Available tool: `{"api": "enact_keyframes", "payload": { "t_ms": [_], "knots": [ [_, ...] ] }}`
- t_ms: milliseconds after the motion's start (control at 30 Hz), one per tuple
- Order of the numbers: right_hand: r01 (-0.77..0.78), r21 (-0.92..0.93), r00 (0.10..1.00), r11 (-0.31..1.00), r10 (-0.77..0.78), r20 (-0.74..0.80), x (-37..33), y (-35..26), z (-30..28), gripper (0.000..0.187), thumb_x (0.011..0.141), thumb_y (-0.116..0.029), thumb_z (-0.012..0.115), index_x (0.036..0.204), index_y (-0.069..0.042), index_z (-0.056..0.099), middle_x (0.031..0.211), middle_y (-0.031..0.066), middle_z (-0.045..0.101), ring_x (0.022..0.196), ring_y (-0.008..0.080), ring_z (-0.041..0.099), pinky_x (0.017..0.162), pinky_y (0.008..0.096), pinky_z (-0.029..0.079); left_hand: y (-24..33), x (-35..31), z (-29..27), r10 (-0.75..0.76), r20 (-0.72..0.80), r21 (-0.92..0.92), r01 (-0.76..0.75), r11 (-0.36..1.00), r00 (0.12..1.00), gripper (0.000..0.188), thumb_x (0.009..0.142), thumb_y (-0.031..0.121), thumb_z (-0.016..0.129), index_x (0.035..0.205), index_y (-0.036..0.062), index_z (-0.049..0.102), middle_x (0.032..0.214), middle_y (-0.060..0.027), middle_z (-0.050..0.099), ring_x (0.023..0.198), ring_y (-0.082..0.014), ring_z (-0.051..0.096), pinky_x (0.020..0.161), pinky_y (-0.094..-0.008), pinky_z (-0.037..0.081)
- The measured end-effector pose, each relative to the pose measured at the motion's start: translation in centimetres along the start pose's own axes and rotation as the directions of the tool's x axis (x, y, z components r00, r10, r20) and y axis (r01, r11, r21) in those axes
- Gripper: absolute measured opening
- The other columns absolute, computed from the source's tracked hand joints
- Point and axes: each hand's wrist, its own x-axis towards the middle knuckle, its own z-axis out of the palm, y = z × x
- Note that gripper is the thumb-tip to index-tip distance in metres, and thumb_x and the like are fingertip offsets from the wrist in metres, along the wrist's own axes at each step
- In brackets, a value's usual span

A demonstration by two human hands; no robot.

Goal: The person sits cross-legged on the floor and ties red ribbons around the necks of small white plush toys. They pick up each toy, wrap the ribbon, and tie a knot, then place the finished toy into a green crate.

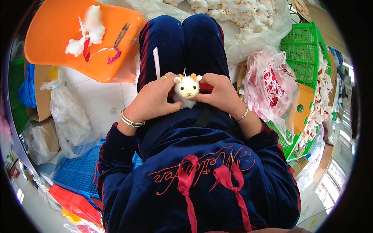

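Over my lap I hold a small white plush goat (189, 88) with yellow-tan horns, dark eyes and a pale muzzle. My left hand (154, 94) is closed on its left side, thumb against the body. From the other side my right hand (218, 92) grips it, thumb near the chin. Something red (206, 88) runs behind the toy between my hands; its full shape is hidden. A narrow white strip (156, 62) sticks up beyond my left fingers.
An orange stool (50, 39) at far left bears white plush pieces (93, 27), thread snips (122, 35) and pink thread (114, 57). A clear bag of plush toys (248, 19) lies ahead. Right stand a bag of red-and-white pieces (270, 85) and green crates (299, 48).
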Motion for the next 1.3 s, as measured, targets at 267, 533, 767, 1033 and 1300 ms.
{"api": "enact_keyframes", "payload": {
  "t_ms": [267,533,767,1033,1300],
  "knots": [
    [-0.125,0.365,0.992,0.923,0.115,0.049,-0.3,0.3,-0.7,0.031,0.088,-0.018,0.078,0.109,0.002,0.070,0.093,0.0075,0.072,0.084,0.0129,0.067,0.077,0.0288,0.053,-0.4,0.4,1.3,-0.152,-0.085,-0.237,0.129,0.963,0.985,0.041,0.083,0.022,0.081,0.113,-0.0015,0.066,0.095,-0.0059,0.068,0.081,-0.0117,0.065,0.073,-0.0277,0.053],
    [-0.083,0.217,0.995,0.973,0.070,0.065,-0.7,-1.4,-1.2,0.015,0.091,-0.009,0.070,0.103,-0.001,0.071,0.087,0.0112,0.072,0.076,0.0177,0.069,0.072,0.0290,0.054,0.8,-0.7,2.7,-0.154,-0.059,-0.509,0.103,0.855,0.986,0.050,0.080,0.026,0.085,0.120,0.0018,0.066,0.098,-0.0043,0.071,0.088,-0.0106,0.067,0.079,-0.0272,0.054],
    [0.123,-0.318,0.992,0.940,-0.112,0.054,-0.9,0.4,0.5,0.012,0.082,-0.006,0.068,0.093,-0.004,0.069,0.095,0.0119,0.066,0.089,0.0342,0.067,0.077,0.0439,0.055,1.2,-0.4,2.4,-0.159,-0.039,-0.222,0.146,0.964,0.987,0.054,0.075,0.034,0.087,0.113,0.0004,0.068,0.097,-0.0129,0.072,0.083,-0.0217,0.070,0.078,-0.0315,0.054],
    [0.177,-0.182,0.978,0.967,-0.152,0.142,-0.7,-0.2,-1.4,0.010,0.089,-0.012,0.067,0.094,-0.004,0.066,0.094,0.0117,0.063,0.088,0.0339,0.065,0.077,0.0420,0.054,1.6,-0.4,2.1,-0.233,0.029,-0.118,0.235,0.965,0.972,0.048,0.074,0.034,0.087,0.102,-0.0009,0.071,0.089,-0.0151,0.072,0.079,-0.0288,0.071,0.073,-0.0360,0.055],
    [0.112,-0.159,0.992,0.981,-0.100,0.082,-0.9,-0.1,-1.3,0.013,0.092,-0.016,0.064,0.100,-0.006,0.068,0.095,0.0121,0.067,0.089,0.0343,0.068,0.076,0.0428,0.055,1.0,-0.2,2.5,-0.242,-0.101,-0.215,0.216,0.952,0.965,0.042,0.077,0.030,0.087,0.102,-0.0005,0.072,0.086,-0.0142,0.073,0.076,-0.0230,0.072,0.071,-0.0320,0.055]
  ]
}}
